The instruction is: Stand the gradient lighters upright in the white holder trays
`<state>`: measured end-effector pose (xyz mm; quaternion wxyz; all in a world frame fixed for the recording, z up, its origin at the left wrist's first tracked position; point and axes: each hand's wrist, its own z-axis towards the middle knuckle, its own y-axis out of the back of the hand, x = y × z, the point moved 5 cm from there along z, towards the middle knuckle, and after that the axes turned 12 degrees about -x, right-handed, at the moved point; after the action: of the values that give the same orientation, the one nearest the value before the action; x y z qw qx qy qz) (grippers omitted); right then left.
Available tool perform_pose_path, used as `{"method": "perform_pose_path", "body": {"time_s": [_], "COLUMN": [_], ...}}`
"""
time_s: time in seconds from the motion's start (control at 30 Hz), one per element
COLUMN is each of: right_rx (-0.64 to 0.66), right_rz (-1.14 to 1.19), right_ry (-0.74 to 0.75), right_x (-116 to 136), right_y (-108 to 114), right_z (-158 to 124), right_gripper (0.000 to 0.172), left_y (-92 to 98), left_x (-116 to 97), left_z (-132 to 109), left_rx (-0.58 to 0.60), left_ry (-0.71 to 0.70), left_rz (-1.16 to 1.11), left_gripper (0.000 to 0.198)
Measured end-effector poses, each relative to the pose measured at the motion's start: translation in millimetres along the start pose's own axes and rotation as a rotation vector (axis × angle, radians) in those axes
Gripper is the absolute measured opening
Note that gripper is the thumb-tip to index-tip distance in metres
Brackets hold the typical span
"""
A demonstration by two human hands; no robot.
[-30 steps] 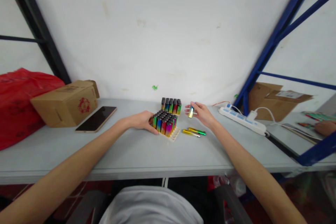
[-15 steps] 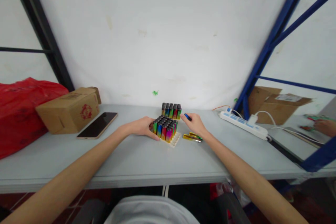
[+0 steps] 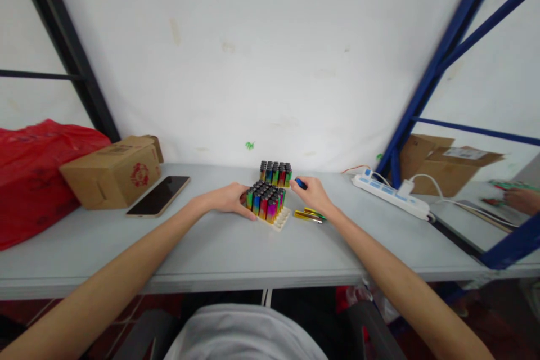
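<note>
Shiny rainbow-coloured lighters [image 3: 265, 199] with black tops stand upright, packed in rows in a white holed tray [image 3: 279, 224]. Empty holes show along the tray's right side. My left hand [image 3: 234, 200] is curled round the tray's left corner, thumb along the front and fingers behind. Just to the right, my right hand [image 3: 313, 193] pinches a lighter [image 3: 301, 183] with a blue end showing; the rest is hidden by the fingers. A few loose gold and green lighters [image 3: 310, 215] lie below that hand. Behind is a second block of upright lighters [image 3: 275, 173].
To the left are a phone-like tablet [image 3: 159, 196], a cardboard box [image 3: 112, 174] and a red plastic bag [image 3: 46, 180]. A white power strip [image 3: 390, 197] with cables lies right, near a blue rack post [image 3: 422, 95]. Beyond it are an open carton [image 3: 442, 169] and another person's hand [image 3: 523, 201].
The view has tilted slightly, so everything sits a little higher. Both hands keep nearly the same place, the right one still holding the lighter.
</note>
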<state>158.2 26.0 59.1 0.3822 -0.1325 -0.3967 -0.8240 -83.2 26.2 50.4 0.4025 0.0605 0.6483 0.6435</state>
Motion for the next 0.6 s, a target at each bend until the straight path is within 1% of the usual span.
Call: {"method": "perform_pose_path", "body": {"time_s": [0.13,0.23,0.3,0.37,0.43,0.53,0.6], "right_rx": [-0.004,0.021,0.077,0.163,0.226,0.228,0.249], "right_rz": [-0.010,-0.014,0.017,0.073,0.104,0.051,0.025], "right_ry": [-0.006,0.022,0.035,0.042,0.093,0.225,0.247], "right_x": [-1,1,4,7,12,22,25], "right_y": [-1,0,0,0,1,7,9], "right_z": [0,0,-1,-2,-3,-4,-5], "right_gripper": [0.034,0.036,0.041,0.046,0.048,0.048,0.050], "left_y": [1.3,2.3,2.6,2.0,0.8,-0.6,-1.1], "left_x": [-1,-3,-4,-2,0,2,3], "left_z": [-1,-2,-2,-1,-1,0,0], "left_rx": [-0.004,-0.001,-0.006,-0.005,0.000,0.008,0.017], "left_ry": [0.010,0.016,0.020,0.024,0.029,0.028,0.025], "left_rz": [0.005,-0.006,0.000,0.004,0.004,0.012,0.009], "left_gripper": [0.062,0.062,0.063,0.063,0.063,0.063,0.063]}}
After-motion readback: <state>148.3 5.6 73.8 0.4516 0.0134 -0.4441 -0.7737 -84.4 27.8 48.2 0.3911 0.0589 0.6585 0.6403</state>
